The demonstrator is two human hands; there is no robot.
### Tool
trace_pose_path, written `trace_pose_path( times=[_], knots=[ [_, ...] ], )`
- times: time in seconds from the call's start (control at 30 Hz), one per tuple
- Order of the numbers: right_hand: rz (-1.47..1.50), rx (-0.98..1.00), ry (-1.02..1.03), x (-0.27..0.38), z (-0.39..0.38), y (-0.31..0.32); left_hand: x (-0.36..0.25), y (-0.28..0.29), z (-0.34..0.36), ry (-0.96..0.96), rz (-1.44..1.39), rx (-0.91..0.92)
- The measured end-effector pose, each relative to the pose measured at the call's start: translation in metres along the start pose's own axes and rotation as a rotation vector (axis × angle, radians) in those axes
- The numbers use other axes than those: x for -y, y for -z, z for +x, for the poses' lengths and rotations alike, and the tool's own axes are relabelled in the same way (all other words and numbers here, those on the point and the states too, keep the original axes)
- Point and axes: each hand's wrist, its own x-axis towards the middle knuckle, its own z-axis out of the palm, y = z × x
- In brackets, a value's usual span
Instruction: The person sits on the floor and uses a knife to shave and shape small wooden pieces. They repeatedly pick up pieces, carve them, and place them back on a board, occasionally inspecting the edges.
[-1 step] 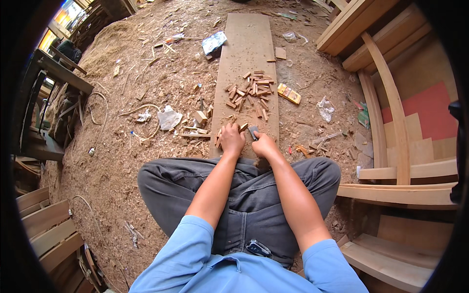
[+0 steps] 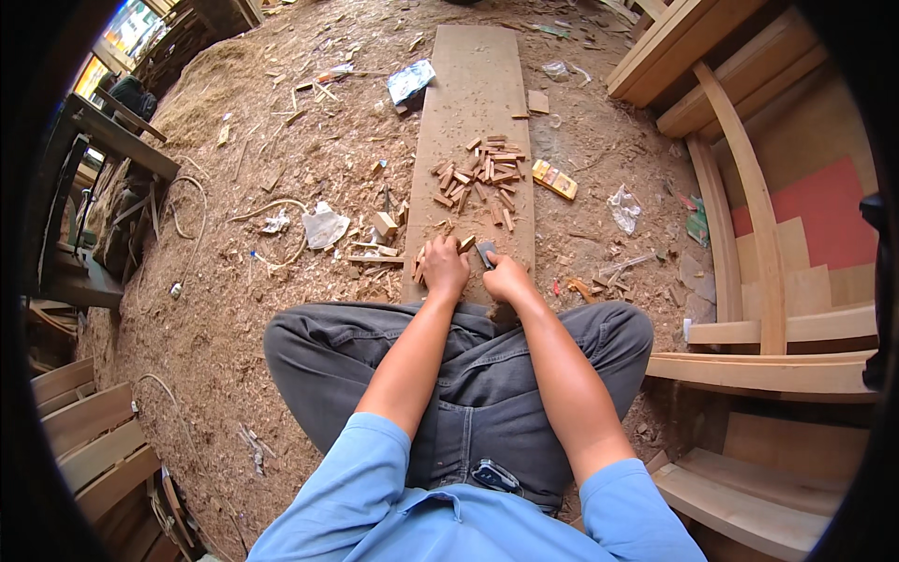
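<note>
Block [image 2: 466, 244] gripped by L hand [image 2: 444, 268], R hand [image 2: 507, 278] clutching tool [image 2: 484, 253], yellow pkt [image 2: 554, 179], contents unclear

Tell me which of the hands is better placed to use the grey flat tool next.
Probably the right hand: it grips the grey flat tool, while the left hand holds a small wood piece.

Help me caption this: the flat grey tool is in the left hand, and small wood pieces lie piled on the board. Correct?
No, the head view shows the flat grey tool in the right hand; small wood pieces lie piled on the board.
</note>
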Motion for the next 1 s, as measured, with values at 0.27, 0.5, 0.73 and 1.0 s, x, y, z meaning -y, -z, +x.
trace_pose_path(
  times=[0.27,0.5,0.73,1.0],
  knots=[
    [0.047,0.019,0.035,0.0,0.01,-0.001,-0.004,0.001,0.008,0.041,0.021,0.033],
    [0.098,0.0,0.109,-0.008,0.022,-0.011,-0.003,-0.001,0.008,0.018,-0.008,-0.022],
    [0.141,0.013,0.111,-0.012,0.029,-0.015,-0.004,-0.003,0.01,0.041,0.019,-0.001],
    [0.102,0.004,0.125,-0.01,0.026,-0.014,-0.002,-0.006,0.008,0.018,-0.007,-0.047]
  ],
)
